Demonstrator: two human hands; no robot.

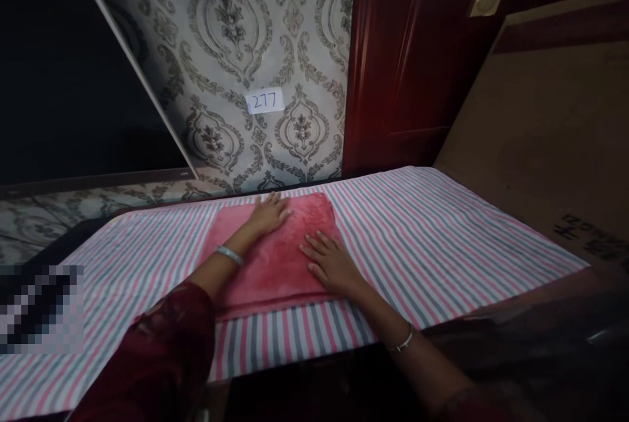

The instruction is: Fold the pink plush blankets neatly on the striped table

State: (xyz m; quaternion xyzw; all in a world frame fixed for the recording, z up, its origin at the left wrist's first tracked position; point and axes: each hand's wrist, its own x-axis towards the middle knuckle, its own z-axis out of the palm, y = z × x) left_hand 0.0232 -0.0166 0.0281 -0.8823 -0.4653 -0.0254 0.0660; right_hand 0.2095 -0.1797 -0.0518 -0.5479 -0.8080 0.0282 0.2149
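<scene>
A folded pink plush cloth (275, 271) lies flat on a striped sheet (417, 232) of pink, grey and white. My left hand (270, 213) rests on the cloth near its far edge, palm down with the fingers spread. On the cloth's right side lies my right hand (331, 263), also flat, its fingers apart and pointing to the left. Neither hand grips anything. A layered fold shows along the cloth's near edge. Parts of the cloth are hidden under both hands and the left forearm.
A large dark screen (83, 75) stands at the back left, before patterned wallpaper (304, 48) with a paper label (264, 101) reading 277. A dark red door (403, 61) is behind the sheet. At the right, a big cardboard box (555, 127) borders the sheet.
</scene>
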